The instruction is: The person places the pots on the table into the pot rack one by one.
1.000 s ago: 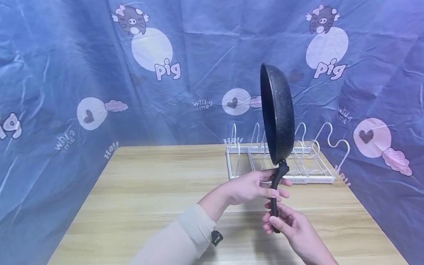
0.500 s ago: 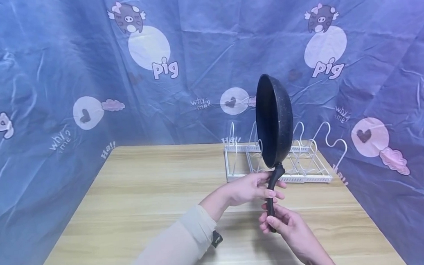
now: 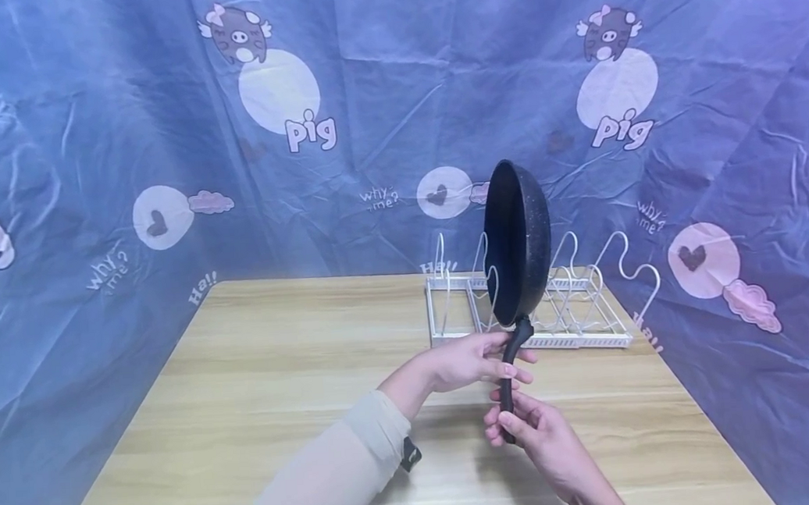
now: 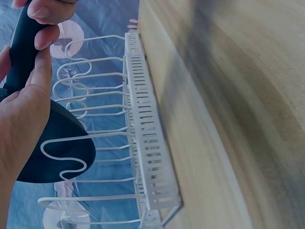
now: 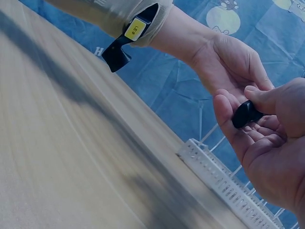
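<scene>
A black speckled frying pan [image 3: 533, 236] stands on edge, handle down, its dark inside turned to the left. My left hand [image 3: 465, 362] holds the upper part of the handle, thumb on the near side and fingers behind. Lower down, my right hand [image 3: 544, 430] pinches the handle's end, which shows as a black tip [image 5: 245, 114] in the right wrist view. The pan body is at the white wire rack [image 3: 580, 342]; one wire loop [image 4: 66, 140] passes in front of it. Whether pan and rack touch, I cannot tell.
The rack has several upright wire dividers and slotted side rails [image 4: 147, 138]. It stands toward the back right of the wooden table [image 3: 278, 355]. Blue printed cloth [image 3: 379, 90] hangs behind and at both sides. A black wrist mount [image 5: 116, 57] sits on the left sleeve.
The pan has come down and slightly left, its body now lower among the rack's wires, and turned to show more of its inside. Both hands have shifted slightly left with the handle.
</scene>
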`<state>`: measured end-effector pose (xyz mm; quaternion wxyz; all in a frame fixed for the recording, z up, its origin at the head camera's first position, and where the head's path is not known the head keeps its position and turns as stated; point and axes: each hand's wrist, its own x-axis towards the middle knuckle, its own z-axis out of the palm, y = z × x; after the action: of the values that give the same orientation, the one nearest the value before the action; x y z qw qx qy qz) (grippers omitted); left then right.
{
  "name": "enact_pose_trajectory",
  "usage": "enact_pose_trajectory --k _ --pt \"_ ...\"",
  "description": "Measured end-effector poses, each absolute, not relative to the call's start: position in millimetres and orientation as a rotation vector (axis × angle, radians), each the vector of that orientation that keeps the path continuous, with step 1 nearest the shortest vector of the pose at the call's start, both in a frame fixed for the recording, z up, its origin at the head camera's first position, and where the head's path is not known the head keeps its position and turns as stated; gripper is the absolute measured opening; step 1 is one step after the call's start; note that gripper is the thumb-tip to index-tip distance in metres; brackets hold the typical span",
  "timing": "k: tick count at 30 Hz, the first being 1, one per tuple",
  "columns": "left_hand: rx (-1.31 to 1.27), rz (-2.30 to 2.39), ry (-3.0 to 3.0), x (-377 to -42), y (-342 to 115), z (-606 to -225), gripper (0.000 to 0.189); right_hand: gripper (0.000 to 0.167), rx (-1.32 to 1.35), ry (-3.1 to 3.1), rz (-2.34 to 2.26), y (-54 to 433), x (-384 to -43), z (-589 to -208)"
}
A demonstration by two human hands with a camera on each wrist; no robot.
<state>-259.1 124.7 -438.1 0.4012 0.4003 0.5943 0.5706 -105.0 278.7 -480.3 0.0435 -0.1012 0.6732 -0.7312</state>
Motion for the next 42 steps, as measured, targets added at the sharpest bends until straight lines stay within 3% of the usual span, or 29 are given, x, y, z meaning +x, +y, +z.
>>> enact_pose_trajectory --k 15,25,33,42 --pt "0.871 1.517 1.404 -263 133 -463 0.065 0.057 -0.293 1.977 -2.203 289 -114 -495" --pt "0.841 1.516 1.352 -272 136 -478 0.07 0.042 -0.299 1.949 -2.203 294 -123 -505" --pt "0.792 1.564 1.322 -277 140 -484 0.069 0.059 -0.226 1.938 -2.19 296 -130 -505" --pt "0.755 1.581 1.342 -281 143 -488 0.068 0.065 -0.157 1.917 -2.163 299 -136 -505"
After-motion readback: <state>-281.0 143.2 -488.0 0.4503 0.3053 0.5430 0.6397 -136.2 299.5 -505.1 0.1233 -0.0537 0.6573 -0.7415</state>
